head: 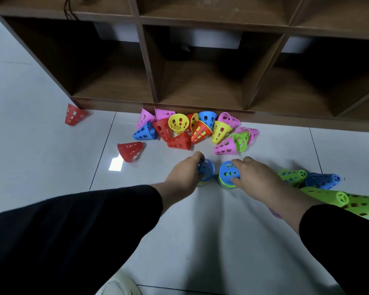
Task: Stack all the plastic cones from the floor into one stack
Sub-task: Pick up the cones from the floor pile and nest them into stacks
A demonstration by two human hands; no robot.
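Left hand (186, 174) grips a blue cone (207, 169), axis upright; right hand (252, 174) grips the upright stack (228, 174), narrow end up, just beside.

Brown wooden cubby shelf (149, 67) spans top of view, open compartments dark inside, base resting on floor. Pale boxes (205, 38) sit deep in back of three lower compartments. Black cord (68, 9) hangs in upper left compartment. Light grey tiled floor (211, 241) fills rest of view, thin dark grout lines crossing it. Bright square glint (116, 164) reflects on tile. White shoe tip (119, 285) shows at bottom edge.
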